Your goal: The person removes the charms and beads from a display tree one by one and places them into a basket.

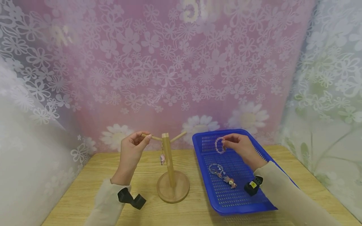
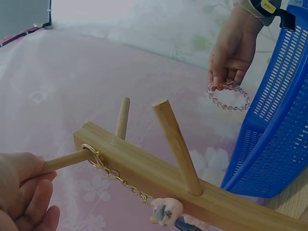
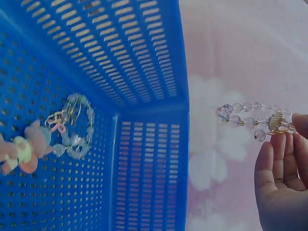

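My left hand (image 1: 132,147) pinches the end of a peg on the wooden stand (image 1: 169,163). Around that peg, close to the post, loops the ring of a gold-chained keychain (image 2: 118,177) whose small pink figure hangs down. Over the blue basket (image 1: 207,185), my right hand (image 1: 240,146) pinches a clear pinkish bead bracelet (image 3: 245,115) with a gold-coloured piece near the fingertips. Inside the basket lie a pale bead bracelet (image 3: 89,127) and a keychain with a small plush-like figure (image 3: 26,149).
The stand's round base (image 1: 181,193) rests on the wooden table (image 1: 147,194), left of the basket. Other pegs (image 2: 178,144) stick out from the post. A pink flowered curtain (image 1: 169,78) hangs behind, with pale flowered sheets at both sides.
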The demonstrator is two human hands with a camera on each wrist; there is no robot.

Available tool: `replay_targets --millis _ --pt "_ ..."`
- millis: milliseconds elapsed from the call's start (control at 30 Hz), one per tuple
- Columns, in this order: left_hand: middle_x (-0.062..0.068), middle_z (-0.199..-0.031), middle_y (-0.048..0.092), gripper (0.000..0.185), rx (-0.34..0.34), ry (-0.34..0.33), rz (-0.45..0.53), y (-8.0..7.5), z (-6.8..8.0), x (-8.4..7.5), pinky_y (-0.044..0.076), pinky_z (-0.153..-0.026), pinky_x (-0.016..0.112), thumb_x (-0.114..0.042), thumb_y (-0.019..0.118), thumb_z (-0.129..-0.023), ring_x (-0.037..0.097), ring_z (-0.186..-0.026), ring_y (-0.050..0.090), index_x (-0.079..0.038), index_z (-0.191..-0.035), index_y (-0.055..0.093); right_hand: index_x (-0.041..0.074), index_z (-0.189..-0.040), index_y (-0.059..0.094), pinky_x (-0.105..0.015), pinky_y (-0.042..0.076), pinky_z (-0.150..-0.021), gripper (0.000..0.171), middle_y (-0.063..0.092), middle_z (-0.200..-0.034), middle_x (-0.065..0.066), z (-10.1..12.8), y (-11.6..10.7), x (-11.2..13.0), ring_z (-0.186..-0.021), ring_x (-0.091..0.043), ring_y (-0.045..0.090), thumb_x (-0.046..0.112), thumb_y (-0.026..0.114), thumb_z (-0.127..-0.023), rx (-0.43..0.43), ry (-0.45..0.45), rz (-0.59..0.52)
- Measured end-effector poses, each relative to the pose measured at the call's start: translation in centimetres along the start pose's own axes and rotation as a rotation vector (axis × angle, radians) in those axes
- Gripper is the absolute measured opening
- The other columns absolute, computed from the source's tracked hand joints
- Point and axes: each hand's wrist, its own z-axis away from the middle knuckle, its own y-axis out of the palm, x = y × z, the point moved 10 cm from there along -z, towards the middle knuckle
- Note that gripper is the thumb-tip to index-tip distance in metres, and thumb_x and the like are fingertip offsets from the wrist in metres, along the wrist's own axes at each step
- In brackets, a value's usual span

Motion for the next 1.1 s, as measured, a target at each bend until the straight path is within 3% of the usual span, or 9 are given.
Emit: replay_targets --millis 333,533,833,1100 --pt "-0.006 -0.077 0.066 0.024 -0.057 0.001 -0.046 -0.2 0.7 -0.4 0.047 -0.065 0.022 -0.025 0.071 -0.086 0.011 -0.075 0.062 -0.005 -0.097 0.069 -0.005 -0.118 0.058 -0.049 0.041 -0.095 0.041 0.066 -0.100 -0.008 -0.4 -1.2 -1.2 -0.089 -0.021 0.061 0.026 0.062 -0.092 -0.005 0.001 0.005" --pt "-0.001 -0.077 0.067 0.022 -0.105 0.046 -0.062 -0.5 1.3 -0.9 0.045 -0.060 0.022 -0.027 0.072 -0.084 0.014 -0.073 0.062 -0.008 -0.094 0.071 -0.004 -0.117 0.059 -0.053 0.038 -0.097 0.039 0.065 -0.104 -0.012 -0.4 -1.6 -1.8 -0.091 -0.022 0.060 0.025 0.062 -0.092 -0.023 0.028 0.016" --pt "0.008 -0.081 0.070 0.019 -0.183 0.122 -0.138 -0.5 2.3 -1.8 0.048 -0.058 0.020 -0.026 0.073 -0.084 0.007 -0.073 0.063 -0.009 -0.092 0.072 -0.005 -0.115 0.060 -0.050 0.041 -0.096 0.036 0.065 -0.106 -0.019 -0.9 -1.7 -2.8 -0.091 -0.018 0.061 0.024 0.061 -0.093 0.002 0.060 0.023" --pt "0.006 -0.080 0.070 0.015 -0.219 0.220 -0.185 -0.3 3.2 -2.7 0.040 -0.043 0.020 -0.023 0.072 -0.084 0.007 -0.072 0.061 -0.010 -0.091 0.072 -0.009 -0.115 0.057 -0.039 0.044 -0.089 0.037 0.067 -0.096 -0.011 -1.1 -1.3 -3.7 -0.084 -0.018 0.062 0.019 0.062 -0.093 0.055 0.051 -0.018"
